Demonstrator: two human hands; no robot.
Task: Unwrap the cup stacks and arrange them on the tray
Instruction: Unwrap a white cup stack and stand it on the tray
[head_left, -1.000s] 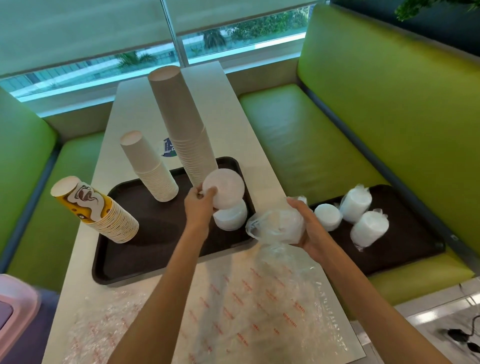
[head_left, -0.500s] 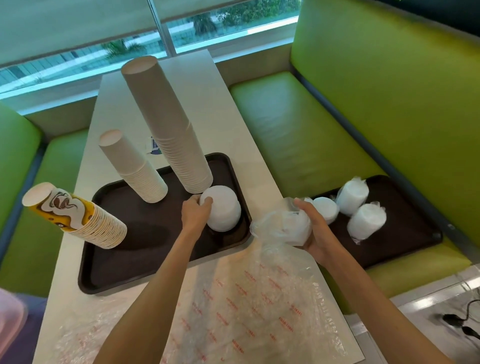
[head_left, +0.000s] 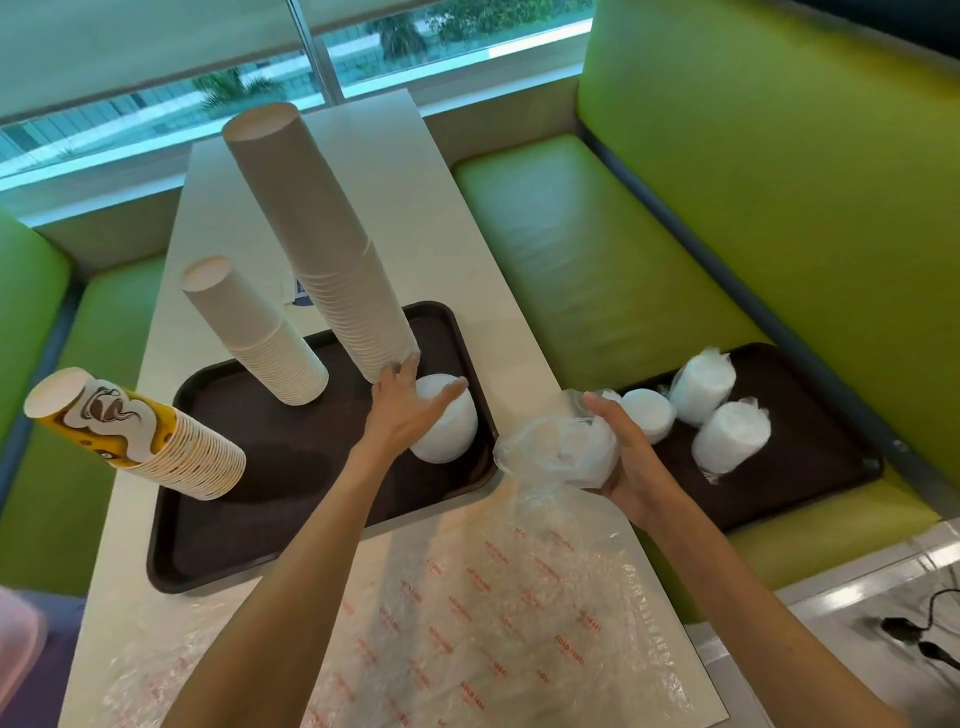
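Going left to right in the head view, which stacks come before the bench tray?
Yellow cup stack, short white stack, tall white stack, low white stack at the left hand, wrapped stack in the right hand.

A long white worktop (head_left: 441, 218) runs toward a window (head_left: 156, 111) half covered by a pale blind (head_left: 130, 47), daylight and palms (head_left: 228, 88) beyond. Green padded benches (head_left: 597, 249) flank it. Lower right, grey floor (head_left: 857, 618) with what may be a black cable (head_left: 924, 642).

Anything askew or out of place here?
The yellow printed paper cup stack, left on the dark brown tray, looks tilted outward, maybe lens distortion. Clear red-printed plastic wrap lies loose at the near end of the white table.
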